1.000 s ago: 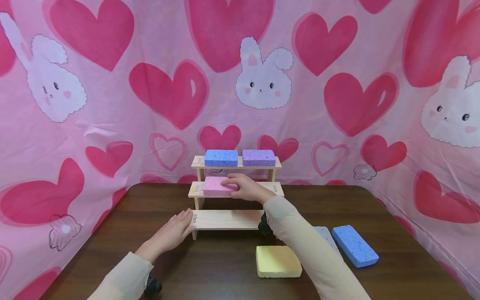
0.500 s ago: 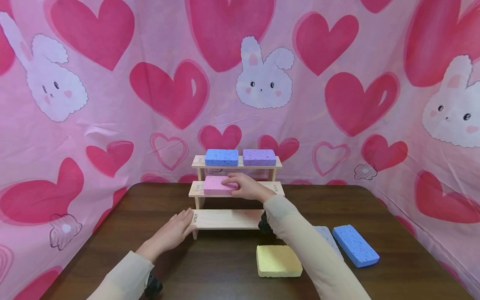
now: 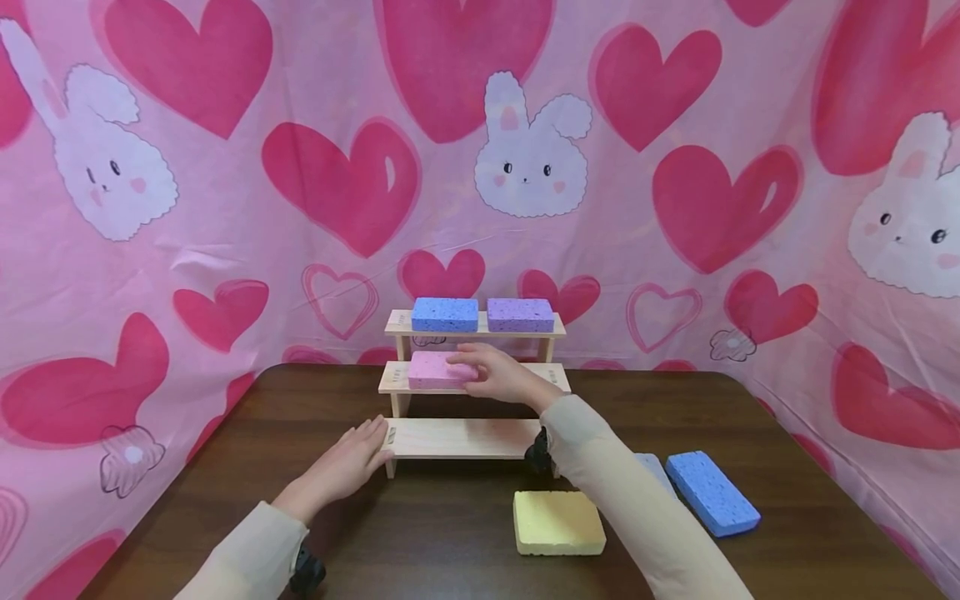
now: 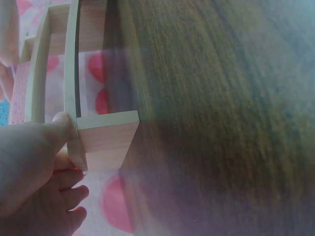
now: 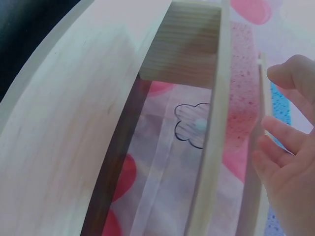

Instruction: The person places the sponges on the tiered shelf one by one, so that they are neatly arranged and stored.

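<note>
A stepped wooden rack [image 3: 465, 439] stands on the table. My left hand [image 3: 341, 468] holds the left end of its lowest board, and the left wrist view shows thumb and forefinger [image 4: 63, 156] on either side of that end. On the left of the middle step lies a pink sponge [image 3: 429, 372]. My right hand [image 3: 501, 375] is at the sponge's right end; in the right wrist view its fingers [image 5: 280, 135] are spread, off the pink sponge [image 5: 242, 88]. The top step carries a blue sponge [image 3: 445, 315] and a purple sponge [image 3: 521, 316].
A yellow sponge [image 3: 558, 523] lies on the brown table [image 3: 420, 542] before the rack. To the right is another blue sponge [image 3: 712, 493], beside a pale blue-grey sponge [image 3: 654, 472] partly covered by the right sleeve. Behind hangs a pink cloth [image 3: 450, 225] with hearts and rabbits.
My right hand has loosened from the pink sponge and shifted slightly right. The sponge stays on the middle step, and my left hand keeps its place on the rack.
</note>
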The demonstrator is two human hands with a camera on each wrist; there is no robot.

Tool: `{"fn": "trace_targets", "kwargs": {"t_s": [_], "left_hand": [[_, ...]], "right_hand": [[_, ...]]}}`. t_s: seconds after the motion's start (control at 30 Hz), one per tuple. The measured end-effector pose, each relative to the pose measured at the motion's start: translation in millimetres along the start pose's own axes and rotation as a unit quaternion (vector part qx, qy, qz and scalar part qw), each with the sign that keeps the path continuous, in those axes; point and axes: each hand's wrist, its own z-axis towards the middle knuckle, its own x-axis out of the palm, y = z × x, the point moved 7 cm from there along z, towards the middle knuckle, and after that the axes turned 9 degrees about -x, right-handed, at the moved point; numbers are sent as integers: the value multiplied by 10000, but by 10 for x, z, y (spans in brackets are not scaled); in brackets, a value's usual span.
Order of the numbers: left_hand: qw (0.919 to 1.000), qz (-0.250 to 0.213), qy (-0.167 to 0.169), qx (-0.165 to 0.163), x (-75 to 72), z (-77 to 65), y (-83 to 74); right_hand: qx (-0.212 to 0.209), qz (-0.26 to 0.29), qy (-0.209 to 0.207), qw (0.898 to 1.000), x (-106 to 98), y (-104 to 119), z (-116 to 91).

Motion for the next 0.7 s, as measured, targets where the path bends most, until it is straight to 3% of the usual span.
{"fn": "trace_targets", "kwargs": {"t_s": [0.7], "left_hand": [[10000,54,-64,48,0,-4,-10]], "right_hand": [[-710,-61,64,9974,-85,360,-514]]}}
